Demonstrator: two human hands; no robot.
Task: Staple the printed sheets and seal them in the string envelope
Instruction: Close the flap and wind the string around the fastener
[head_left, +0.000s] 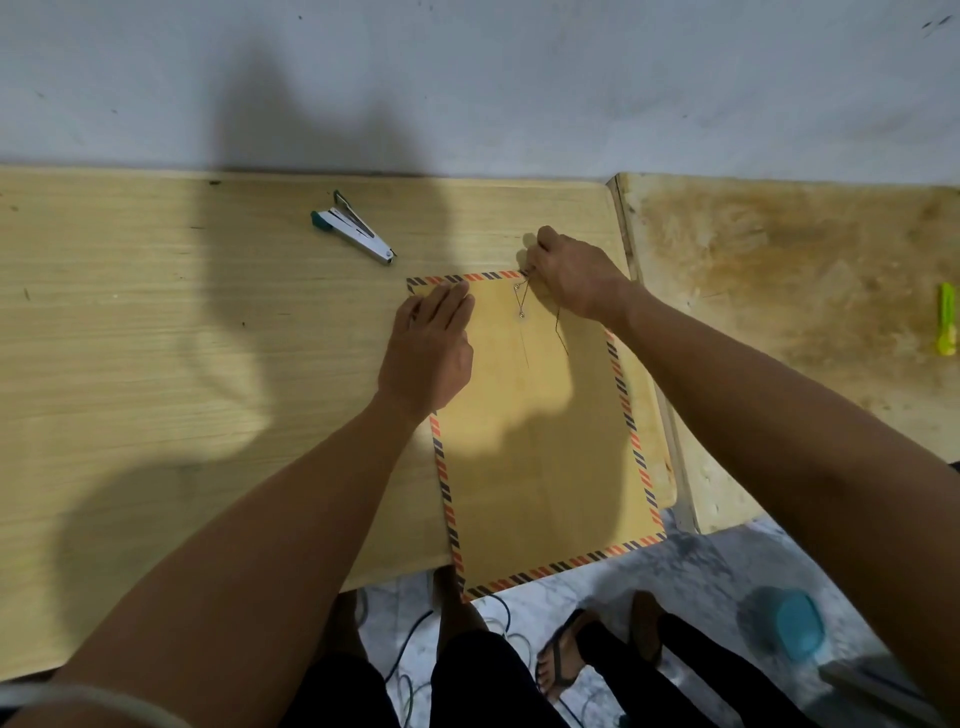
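A tan string envelope (540, 447) with an orange-and-blue striped border lies on the wooden table (156, 338), its near end hanging over the front edge. My left hand (428, 348) presses flat on its top left part, fingers straight. My right hand (569, 273) is at the top right corner and pinches the thin string (522, 299), which runs between the two small round fasteners near the flap. A loose end of string trails down to the right. The printed sheets are not visible. A silver stapler (356, 228) with a teal end lies on the table behind the envelope, to the left.
A second, stained wooden board (789, 291) adjoins the table on the right, with a yellow-green object (948, 325) at its far right edge. A white wall stands behind. Below are cables, a teal lid (797, 626), and feet in sandals on the floor.
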